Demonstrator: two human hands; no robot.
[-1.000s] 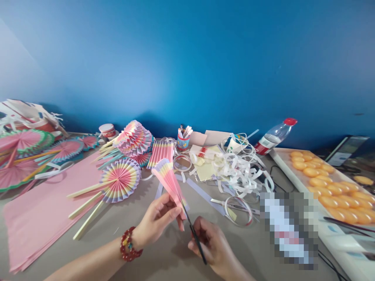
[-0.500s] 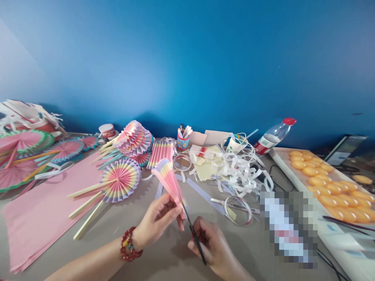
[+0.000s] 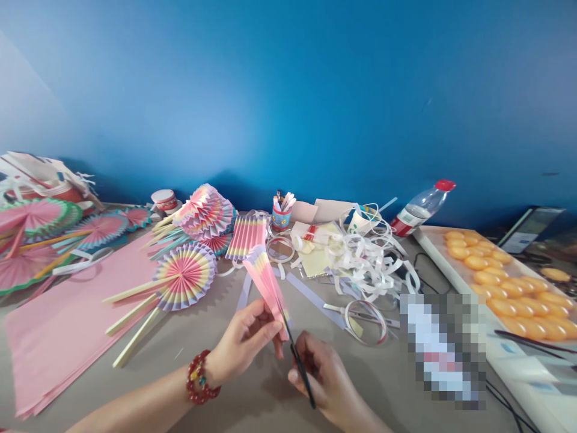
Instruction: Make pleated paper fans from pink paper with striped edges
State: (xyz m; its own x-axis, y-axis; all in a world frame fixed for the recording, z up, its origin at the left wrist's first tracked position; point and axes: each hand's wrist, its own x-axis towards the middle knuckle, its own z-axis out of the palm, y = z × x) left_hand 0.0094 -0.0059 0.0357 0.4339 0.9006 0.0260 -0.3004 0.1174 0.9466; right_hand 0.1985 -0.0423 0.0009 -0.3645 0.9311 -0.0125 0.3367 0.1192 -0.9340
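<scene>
Pleated paper (image 3: 261,273): above worktop (image 3: 216,385), between the hands; lower part in left fingers, wider end fanned out beyond them.
Left hand (image 3: 243,340): closed, thumb and fingers pinching the paper.
Right hand (image 3: 322,367): curled closed round handles of scissors (image 3: 300,370).
Scissors blades: along the paper's lower right side; gap between them can't tell.
Left side: round fan (image 3: 183,276) with sticks, near pink sheets (image 3: 81,319).
Right side: curled white strips (image 3: 369,264), bottle (image 3: 421,207) tilted, tray (image 3: 478,307) bearing orange pieces (image 3: 514,291).
</scene>
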